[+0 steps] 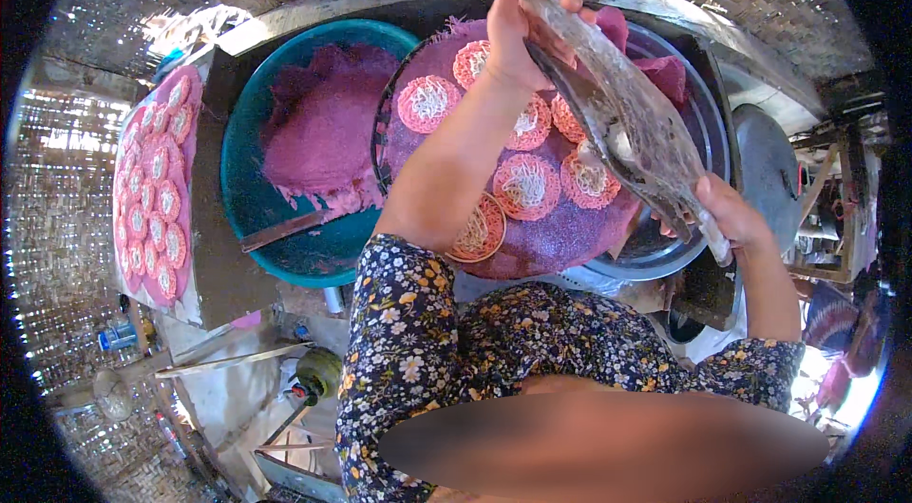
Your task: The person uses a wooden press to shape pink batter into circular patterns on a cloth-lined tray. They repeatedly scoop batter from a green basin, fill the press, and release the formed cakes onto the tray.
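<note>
Between my hands is a long, worn, grey-brown two-armed tool [655, 113], like a hinged press, tilted from upper left to lower right. My left hand [513, 42] wraps round its upper end, thumb raised. My right hand [733, 213] closes on its lower end, where the two arms come near each other. Beneath lies a round tray covered with purple cloth [579, 242]. On it sit several pink-and-white rounds of fine strands [427, 104], partly covered by my left forearm and the tool. One round [480, 227] near my left elbow has a pale ring round it.
Left of the tray, a teal basin [231, 151] holds pink dough [323, 147] and a wooden paddle [283, 230]. Farther left, more rounds rest on pink cloth [142, 199]. A metal basin [622, 267] sits partly under the tray. Below left stands a green gas cylinder [320, 372].
</note>
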### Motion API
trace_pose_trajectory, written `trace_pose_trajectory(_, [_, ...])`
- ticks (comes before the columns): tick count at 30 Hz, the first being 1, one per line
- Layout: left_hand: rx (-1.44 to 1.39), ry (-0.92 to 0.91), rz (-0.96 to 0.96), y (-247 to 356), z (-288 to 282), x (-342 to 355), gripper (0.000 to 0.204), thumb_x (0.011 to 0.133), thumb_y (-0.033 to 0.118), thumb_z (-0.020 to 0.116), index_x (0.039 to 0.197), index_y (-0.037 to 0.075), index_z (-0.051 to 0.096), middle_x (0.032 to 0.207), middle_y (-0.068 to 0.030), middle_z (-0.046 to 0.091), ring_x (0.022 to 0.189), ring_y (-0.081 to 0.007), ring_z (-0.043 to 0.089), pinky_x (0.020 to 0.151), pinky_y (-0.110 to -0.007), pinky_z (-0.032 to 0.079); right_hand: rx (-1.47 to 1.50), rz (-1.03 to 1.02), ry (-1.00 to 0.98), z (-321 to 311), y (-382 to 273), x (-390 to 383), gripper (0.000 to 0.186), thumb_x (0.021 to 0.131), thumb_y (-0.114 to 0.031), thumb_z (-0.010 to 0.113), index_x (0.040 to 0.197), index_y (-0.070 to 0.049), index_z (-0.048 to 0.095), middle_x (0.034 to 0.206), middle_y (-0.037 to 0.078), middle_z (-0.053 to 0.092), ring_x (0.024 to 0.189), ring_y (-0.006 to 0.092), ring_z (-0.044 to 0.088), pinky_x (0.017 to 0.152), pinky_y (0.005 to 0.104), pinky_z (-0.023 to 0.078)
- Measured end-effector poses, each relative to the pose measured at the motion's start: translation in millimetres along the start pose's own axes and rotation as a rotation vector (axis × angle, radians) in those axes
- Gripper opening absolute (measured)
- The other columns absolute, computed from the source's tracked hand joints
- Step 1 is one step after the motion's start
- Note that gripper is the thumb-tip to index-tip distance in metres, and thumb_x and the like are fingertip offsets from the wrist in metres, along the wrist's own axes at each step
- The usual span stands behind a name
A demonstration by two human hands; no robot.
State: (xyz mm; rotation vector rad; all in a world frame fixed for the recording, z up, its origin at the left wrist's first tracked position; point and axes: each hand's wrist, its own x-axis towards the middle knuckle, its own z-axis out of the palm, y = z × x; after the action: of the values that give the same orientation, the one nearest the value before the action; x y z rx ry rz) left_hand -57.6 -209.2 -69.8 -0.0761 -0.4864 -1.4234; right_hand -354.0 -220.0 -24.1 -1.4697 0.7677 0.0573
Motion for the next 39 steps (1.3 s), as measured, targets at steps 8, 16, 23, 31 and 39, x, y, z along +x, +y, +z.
trace_pose_trajectory(8, [0.66, 0.207, 0.075, 40, 86, -83, 0.067, 0.082, 0.058, 0.044, 0.125, 0.007, 0.037, 0.11, -0.0158, 0.051, 0.101, -0.032, 0.05, 0.085, -0.045, 0.042, 0.372, -0.297, 0.13, 13, 28, -31, 0.112, 0.05, -0.078, 0.059, 0.129, -0.002, 0.034, 0.099, 0.017, 0.055, 0.084, 0.0259, 0.058, 0.068, 0.0343, 0.049])
trace_pose_trajectory(16, [1.016, 0.502, -0.828, -11, 56, -271, 0.029, 0.084, 0.027, 0.059, 0.09, -0.002, 0.057, 0.079, -0.0091, 0.061, 0.069, -0.0156, 0.058, 0.06, -0.028, 0.046, 0.548, -0.552, 0.303, -3, 64, -50, 0.115, 0.05, -0.073, 0.065, 0.136, -0.009, 0.022, 0.095, 0.014, 0.05, 0.075, 0.0239, 0.054, 0.065, 0.0349, 0.046])
trace_pose_trajectory(23, [0.806, 0.98, -0.038, -75, 21, -276, 0.037, 0.083, 0.004, 0.058, 0.116, 0.004, 0.041, 0.096, -0.0076, 0.059, 0.082, -0.0141, 0.056, 0.068, -0.027, 0.047, 0.545, -0.62, 0.331, 9, 68, -46, 0.107, 0.061, -0.07, 0.059, 0.137, -0.006, 0.02, 0.1, 0.014, 0.048, 0.076, 0.0226, 0.052, 0.067, 0.0333, 0.044])
trace_pose_trajectory(31, [0.923, 1.066, 0.154, -26, 20, -269, 0.059, 0.084, -0.003, 0.05, 0.135, 0.012, 0.024, 0.109, -0.0047, 0.053, 0.09, -0.0139, 0.055, 0.072, -0.029, 0.048, 0.52, -0.624, 0.242, 13, 82, -54, 0.104, 0.065, -0.064, 0.059, 0.138, -0.003, 0.016, 0.1, 0.018, 0.051, 0.084, 0.0242, 0.054, 0.074, 0.0343, 0.044])
trace_pose_trajectory(39, [1.335, 0.884, -0.387, 100, 10, -244, 0.064, 0.08, -0.009, 0.044, 0.137, 0.011, 0.023, 0.122, -0.0022, 0.046, 0.095, -0.0125, 0.051, 0.069, -0.026, 0.047, 0.495, -0.556, 0.304, 25, 91, -56, 0.111, 0.062, -0.069, 0.058, 0.137, 0.0, 0.013, 0.097, 0.013, 0.052, 0.078, 0.0204, 0.054, 0.069, 0.032, 0.044])
